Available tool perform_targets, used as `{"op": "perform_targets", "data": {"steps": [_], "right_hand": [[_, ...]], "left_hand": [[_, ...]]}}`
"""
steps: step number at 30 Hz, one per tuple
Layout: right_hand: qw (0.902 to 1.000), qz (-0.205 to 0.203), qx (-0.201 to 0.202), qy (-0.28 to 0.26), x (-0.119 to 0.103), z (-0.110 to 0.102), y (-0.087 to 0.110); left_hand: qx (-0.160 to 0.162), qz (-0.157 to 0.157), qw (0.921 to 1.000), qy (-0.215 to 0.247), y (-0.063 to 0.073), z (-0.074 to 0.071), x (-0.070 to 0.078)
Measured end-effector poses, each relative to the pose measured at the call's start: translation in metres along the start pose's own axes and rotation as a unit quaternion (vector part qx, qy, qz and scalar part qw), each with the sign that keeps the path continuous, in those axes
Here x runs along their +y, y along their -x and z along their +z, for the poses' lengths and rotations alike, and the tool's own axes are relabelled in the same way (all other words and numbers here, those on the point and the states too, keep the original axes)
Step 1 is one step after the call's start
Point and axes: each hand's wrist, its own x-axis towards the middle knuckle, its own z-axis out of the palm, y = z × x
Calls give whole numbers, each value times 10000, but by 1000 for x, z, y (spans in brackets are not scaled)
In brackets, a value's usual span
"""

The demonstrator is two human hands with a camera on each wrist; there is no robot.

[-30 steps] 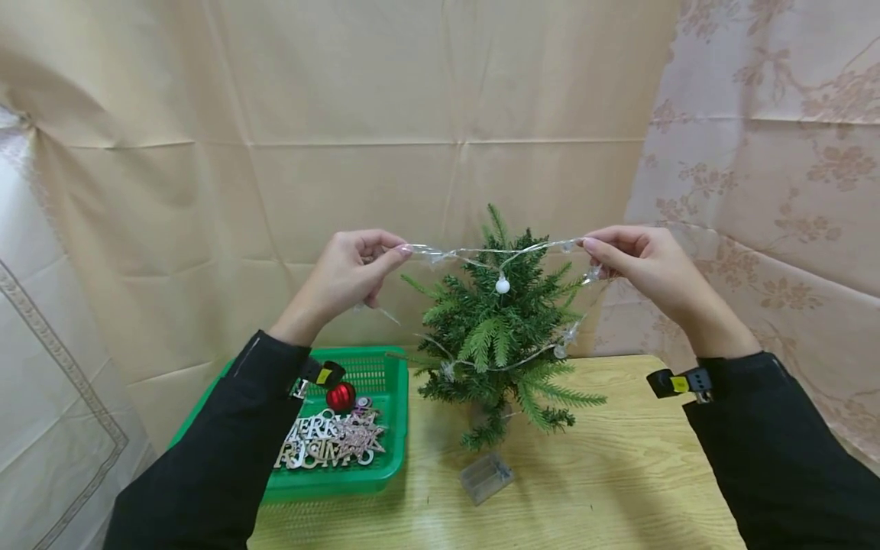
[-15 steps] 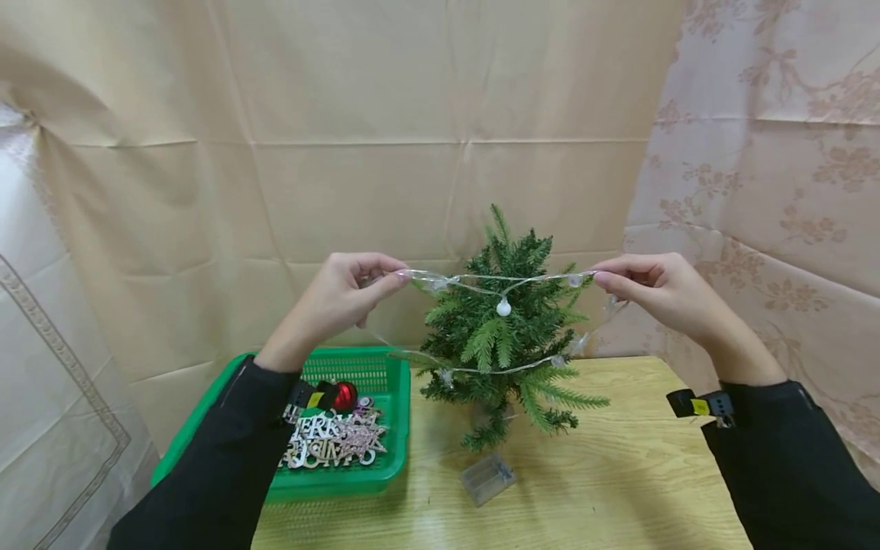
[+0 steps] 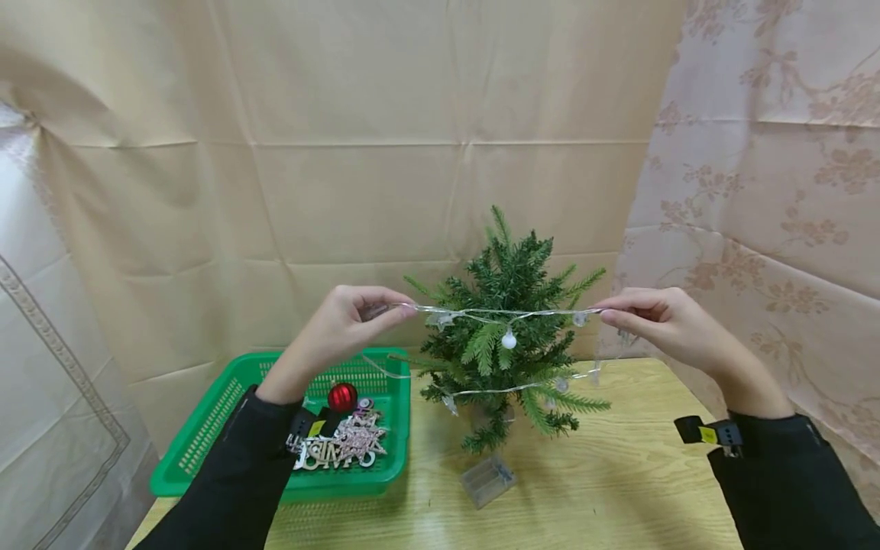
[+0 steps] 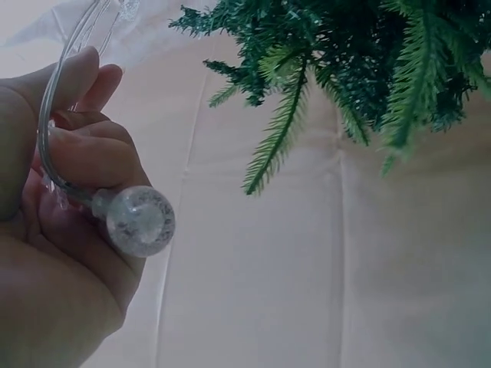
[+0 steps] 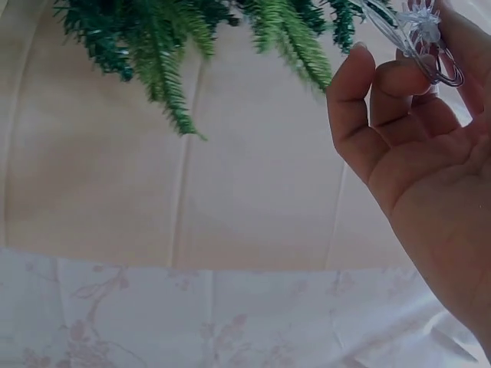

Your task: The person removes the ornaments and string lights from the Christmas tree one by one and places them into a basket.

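Observation:
A clear-wired string light (image 3: 507,340) with small round bulbs and clear ornaments is stretched across the front of a small artificial Christmas tree (image 3: 509,267). At its left side my left hand (image 3: 344,332) pinches the wire between thumb and fingers. My right hand (image 3: 670,328) pinches the same string light on the other side. A lower loop of the wire hangs between the hands, in front of the lower branches. In the left wrist view, a clear round bulb (image 4: 141,221) dangles beside the curled fingers. A clear spiky ornament (image 5: 420,27) lies at the right hand's fingers.
To the left, a green basket (image 3: 402,435) holds a red ball ornament (image 3: 342,397), glittery star pieces (image 3: 360,434) and silvery letter decorations (image 3: 319,454). A clear battery box (image 3: 488,481) lies on the wooden table (image 3: 591,489) before the tree. Fabric hangs behind.
Both hands have moved down with the string light, from near the treetop to about the tree's middle. The right hand has also shifted slightly right. The tree and basket stay put.

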Motion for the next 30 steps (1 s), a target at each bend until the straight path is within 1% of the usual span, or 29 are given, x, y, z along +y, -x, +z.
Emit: {"op": "perform_targets", "data": {"steps": [4, 7, 13, 16, 20, 22, 24, 28, 30], "right_hand": [[9994, 118, -157, -302, 6, 5, 5], [9985, 106, -303, -437, 11, 9, 9], [9967, 115, -522, -619, 22, 20, 21], [9955, 175, -521, -769, 27, 29, 29], [9954, 251, -497, -784, 30, 41, 40], [9952, 308, -476, -803, 31, 48, 45], [9952, 369, -432, -801, 31, 53, 50], [9961, 246, -312, -788, 30, 61, 56], [9969, 151, -263, -726, 29, 63, 58]], "left_hand": [[-69, -69, 9999, 62, 6, 4, -7], [-105, -85, 9998, 121, 11, 8, -11], [-227, 21, 9992, 333, 24, 18, -19], [-286, 143, 9987, 391, 32, 23, -23], [-277, 355, 9979, 456, 43, 31, -31], [-249, 433, 9970, 585, 48, 36, -33], [-211, 583, 9954, 733, 53, 41, -36], [-154, 808, 9918, 981, 61, 51, -41], [-115, 736, 9920, 1021, 66, 55, -45]]}}
